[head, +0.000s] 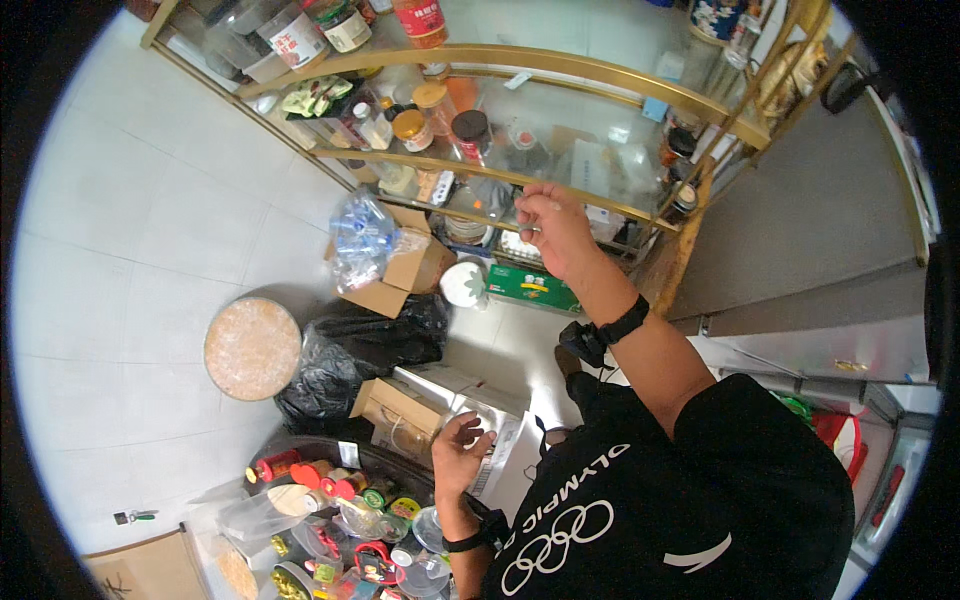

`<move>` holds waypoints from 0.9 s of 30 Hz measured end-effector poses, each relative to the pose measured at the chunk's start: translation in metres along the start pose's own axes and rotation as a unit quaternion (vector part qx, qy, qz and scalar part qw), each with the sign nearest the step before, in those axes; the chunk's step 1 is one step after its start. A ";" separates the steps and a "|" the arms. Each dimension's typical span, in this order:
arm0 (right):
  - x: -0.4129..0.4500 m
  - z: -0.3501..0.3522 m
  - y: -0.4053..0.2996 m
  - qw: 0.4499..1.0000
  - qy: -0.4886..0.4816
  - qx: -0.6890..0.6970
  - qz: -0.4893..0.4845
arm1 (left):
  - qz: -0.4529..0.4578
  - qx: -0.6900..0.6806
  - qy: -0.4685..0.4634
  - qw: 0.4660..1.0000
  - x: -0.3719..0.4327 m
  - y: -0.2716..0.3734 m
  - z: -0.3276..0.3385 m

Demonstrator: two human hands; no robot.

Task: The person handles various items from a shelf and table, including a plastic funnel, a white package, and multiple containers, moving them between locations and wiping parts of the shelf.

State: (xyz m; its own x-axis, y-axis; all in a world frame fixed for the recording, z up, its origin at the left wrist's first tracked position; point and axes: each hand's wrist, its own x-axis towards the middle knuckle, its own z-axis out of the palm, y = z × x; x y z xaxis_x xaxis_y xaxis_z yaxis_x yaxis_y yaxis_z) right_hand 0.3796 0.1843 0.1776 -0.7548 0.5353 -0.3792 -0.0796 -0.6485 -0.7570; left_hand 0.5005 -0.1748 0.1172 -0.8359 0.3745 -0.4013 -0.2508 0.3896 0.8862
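Note:
My right hand is raised in front of the lower part of a gold-framed glass shelf rack. Its fingers are curled, and whether something small and clear sits between them cannot be told. My left hand hangs lower, palm turned up and fingers apart, holding nothing, above an opened cardboard box and white boxes. On the rack stand a jar with a dark lid, a jar with an orange lid and a small white-capped bottle. Both wrists wear black straps.
Lidded jars and plastic containers crowd a dark-rimmed surface at the lower left. On the floor are a black plastic bag, a round tub, a carton with plastic bottles and a green box. A grey cabinet or refrigerator stands right.

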 end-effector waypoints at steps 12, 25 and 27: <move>0.091 0.050 0.006 1.000 -0.009 0.022 0.007 | -0.012 -0.011 -0.011 1.000 0.088 0.033 0.009; 0.152 -0.079 -0.040 0.910 0.217 -0.330 -0.122 | 0.071 0.071 -0.157 0.982 0.259 0.070 -0.024; 0.153 -0.108 -0.048 0.794 0.281 -0.522 -0.133 | 0.064 0.044 -0.180 0.981 0.284 0.065 -0.033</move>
State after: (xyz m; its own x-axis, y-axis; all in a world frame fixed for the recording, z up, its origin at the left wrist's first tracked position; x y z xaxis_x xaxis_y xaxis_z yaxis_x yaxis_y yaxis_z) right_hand 0.3381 0.3558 0.0987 -0.3680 0.9257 -0.0868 0.6172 0.1734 -0.7675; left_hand 0.2304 -0.0702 0.0683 -0.6271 0.6922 -0.3572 -0.0975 0.3852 0.9177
